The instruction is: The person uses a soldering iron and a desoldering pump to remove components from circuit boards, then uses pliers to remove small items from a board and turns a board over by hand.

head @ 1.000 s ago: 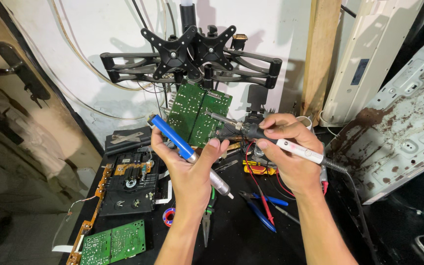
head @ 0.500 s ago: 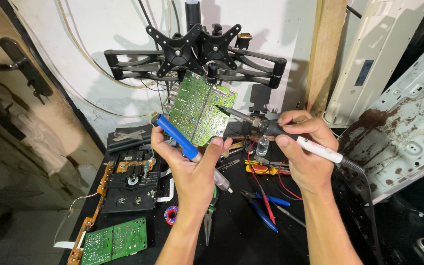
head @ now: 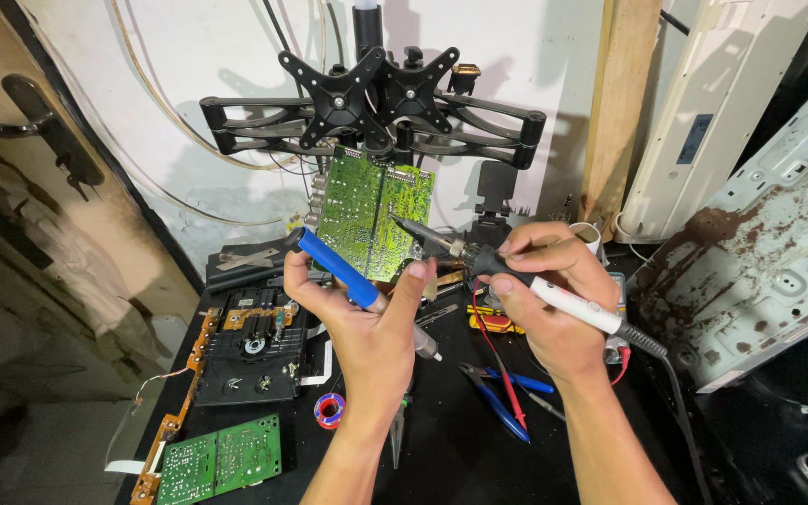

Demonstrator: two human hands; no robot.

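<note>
My left hand [head: 367, 323] holds a green circuit board [head: 371, 213] upright by its lower edge, and a blue desoldering pump [head: 337, 268] lies across the same palm. My right hand [head: 554, 299] grips a soldering iron [head: 516, 273] with a white handle; its dark tip points left and touches the board's solder side near the right edge. The iron's cable runs off to the lower right.
A black twin monitor mount [head: 371, 103] stands behind the board. On the black bench lie an opened disc drive [head: 252, 348], a second green board [head: 220, 460], a solder spool [head: 329, 410], blue-handled pliers [head: 497, 397] and red probes. A rusty metal panel [head: 769, 252] leans at right.
The green board has been tilted up and raised closer to the camera. The iron's tip has moved onto the board's right side; both hands sit slightly higher.
</note>
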